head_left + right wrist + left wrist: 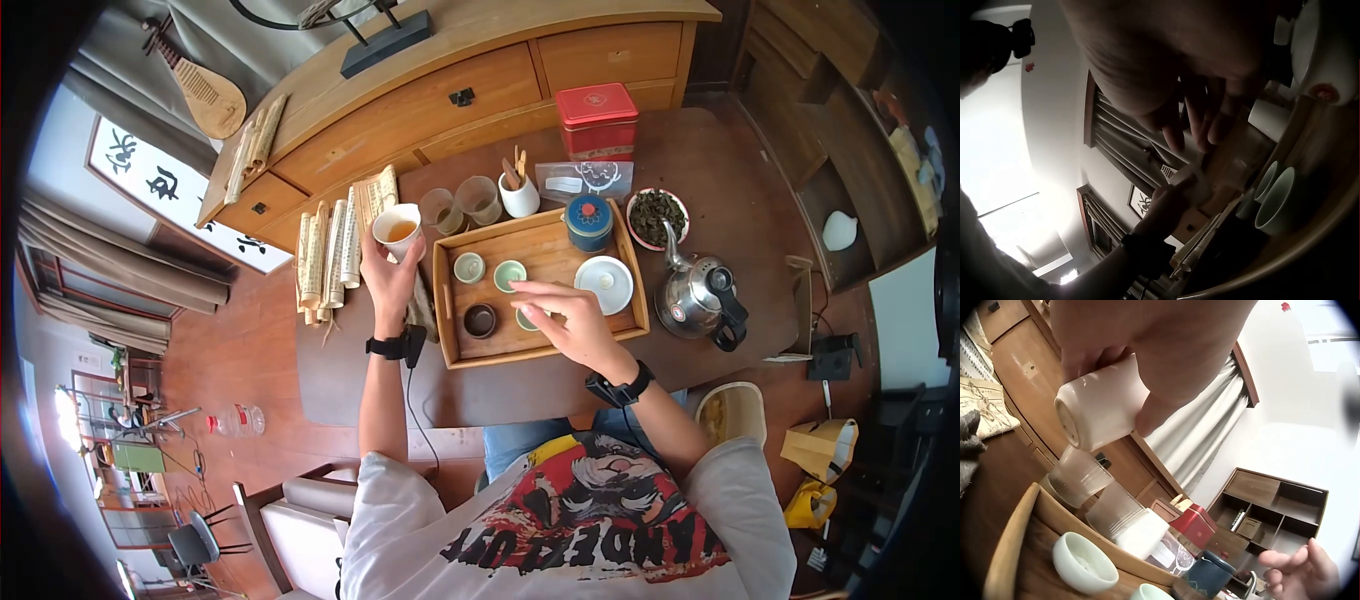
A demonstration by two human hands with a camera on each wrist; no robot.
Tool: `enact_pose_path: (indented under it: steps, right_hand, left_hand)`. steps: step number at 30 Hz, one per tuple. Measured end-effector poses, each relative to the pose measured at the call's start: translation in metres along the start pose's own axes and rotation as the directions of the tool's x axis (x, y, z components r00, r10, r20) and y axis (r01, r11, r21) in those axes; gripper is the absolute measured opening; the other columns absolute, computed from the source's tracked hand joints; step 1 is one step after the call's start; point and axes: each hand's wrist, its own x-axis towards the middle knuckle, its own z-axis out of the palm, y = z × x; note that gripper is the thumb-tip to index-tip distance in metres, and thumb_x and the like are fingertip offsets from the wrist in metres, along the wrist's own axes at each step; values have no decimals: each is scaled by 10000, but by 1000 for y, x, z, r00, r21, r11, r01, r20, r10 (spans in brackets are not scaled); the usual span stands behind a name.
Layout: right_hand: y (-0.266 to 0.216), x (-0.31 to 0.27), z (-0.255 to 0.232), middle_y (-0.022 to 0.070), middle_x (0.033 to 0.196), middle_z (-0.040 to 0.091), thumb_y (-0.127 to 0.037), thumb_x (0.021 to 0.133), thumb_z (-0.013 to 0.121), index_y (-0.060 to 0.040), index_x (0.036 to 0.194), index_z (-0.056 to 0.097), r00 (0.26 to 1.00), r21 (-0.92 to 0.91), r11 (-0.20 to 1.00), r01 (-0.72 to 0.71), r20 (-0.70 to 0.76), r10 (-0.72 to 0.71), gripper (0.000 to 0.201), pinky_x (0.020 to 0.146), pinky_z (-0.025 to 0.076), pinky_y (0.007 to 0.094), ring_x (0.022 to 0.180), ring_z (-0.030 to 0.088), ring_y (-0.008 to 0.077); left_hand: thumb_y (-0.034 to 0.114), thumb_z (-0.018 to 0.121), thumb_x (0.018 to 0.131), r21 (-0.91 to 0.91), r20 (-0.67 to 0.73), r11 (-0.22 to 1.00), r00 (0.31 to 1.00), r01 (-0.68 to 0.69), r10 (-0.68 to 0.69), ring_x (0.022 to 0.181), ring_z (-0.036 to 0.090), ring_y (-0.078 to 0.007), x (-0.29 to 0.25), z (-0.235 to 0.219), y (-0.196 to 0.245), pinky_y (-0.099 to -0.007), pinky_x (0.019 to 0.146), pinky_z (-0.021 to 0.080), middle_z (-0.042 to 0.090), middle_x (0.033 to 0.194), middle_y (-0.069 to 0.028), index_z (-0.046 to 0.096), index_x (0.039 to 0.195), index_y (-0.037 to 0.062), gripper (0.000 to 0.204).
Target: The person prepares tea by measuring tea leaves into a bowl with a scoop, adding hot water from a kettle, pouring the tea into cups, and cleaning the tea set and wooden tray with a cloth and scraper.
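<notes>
In the head view my left hand is raised left of the wooden tray. Its fingers and thumb grip a white spouted tea pitcher with amber tea inside. The left wrist view shows the pitcher tilted, its base turned toward the camera. My right hand hovers over the tray, fingers loosely extended and holding nothing. Beneath and near it are a pale green cup and another green cup, partly hidden by the fingers. A whitish cup and a dark cup sit further left.
A white lidded vessel and a blue tin stand on the tray. Right of it are a steel kettle and a bowl of tea leaves. Behind stand two glasses, a tool holder and a red tin. Bamboo scrolls lie left.
</notes>
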Motion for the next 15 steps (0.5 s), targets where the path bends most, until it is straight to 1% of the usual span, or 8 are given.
enact_pose_path:
  steps: [1, 3, 4, 6, 7, 9, 13, 15]
  right_hand:
    - [1, 0, -3, 171, 1339, 793, -149, 1088, 713, 13, 1194, 821, 1000, 0, 1000, 1, -3, -1, 222, 986, 622, 396, 1178, 786, 342]
    - [1, -1, -7, 139, 1268, 823, -71, 1062, 731, 8, 1075, 855, 1000, -39, 999, 16, -13, -17, 148, 907, 625, 352, 1069, 807, 244]
    - [1, -2, -8, 139, 1268, 823, -71, 1062, 731, 8, 1075, 855, 1000, -38, 999, 15, -15, -16, 148, 907, 625, 352, 1069, 807, 244]
    - [0, -3, -11, 131, 1184, 839, -83, 1085, 701, 20, 1050, 848, 996, 1, 996, -87, -12, 87, 183, 885, 623, 352, 1018, 811, 241]
    - [0, -3, -11, 131, 1184, 839, -83, 1085, 701, 20, 1050, 848, 996, 2, 996, -88, -12, 88, 183, 885, 623, 352, 1018, 811, 241]
    - [2, -4, -12, 133, 1153, 841, -100, 1119, 652, 29, 1071, 839, 995, 23, 995, -96, -15, 97, 233, 877, 628, 349, 988, 815, 238]
    - [9, -9, -7, 131, 1143, 840, -113, 1144, 608, 39, 1093, 827, 989, 90, 985, -146, 4, 146, 271, 865, 634, 340, 972, 816, 229]
    - [12, -10, -5, 154, 1090, 832, -212, 1161, 608, 26, 1081, 818, 991, 122, 984, -131, -7, 133, 327, 803, 618, 369, 917, 808, 285]
  left_hand:
    - [119, 922, 891, 0, 2, 1000, 1000, -3, 3, 1203, 737, -243, 5, -1, -1, -389, 1057, 582, 743, 1334, -177, 555, 1514, -58, 745]
    - [177, 938, 874, 106, 63, 994, 998, -34, 27, 1139, 762, -256, 12, -3, -3, -399, 1003, 602, 773, 1265, -186, 607, 1462, -59, 714]
    - [177, 938, 874, 107, 65, 994, 998, -34, 28, 1139, 762, -256, 14, -4, -5, -399, 1003, 602, 773, 1265, -186, 607, 1462, -59, 714]
    - [217, 943, 864, 140, 99, 989, 995, -40, 26, 1099, 779, -277, 19, -3, -11, -406, 969, 609, 790, 1211, -197, 639, 1423, -58, 693]
    - [217, 943, 864, 141, 100, 989, 995, -39, 25, 1099, 779, -277, 21, -3, -13, -406, 969, 609, 790, 1211, -197, 639, 1423, -58, 693]
    - [233, 947, 854, 234, 110, 970, 993, -61, 36, 1095, 786, -288, 24, -2, -16, -407, 952, 612, 796, 1203, -201, 650, 1408, -50, 689]
    - [220, 941, 856, 264, 160, 964, 987, -36, -7, 1087, 792, -304, 27, -4, -9, -413, 946, 614, 801, 1192, -204, 663, 1382, -42, 650]
    - [217, 936, 860, 232, 209, 973, 977, -17, -33, 1074, 796, -310, 29, -4, -1, -418, 949, 616, 807, 1174, -207, 666, 1367, -40, 629]
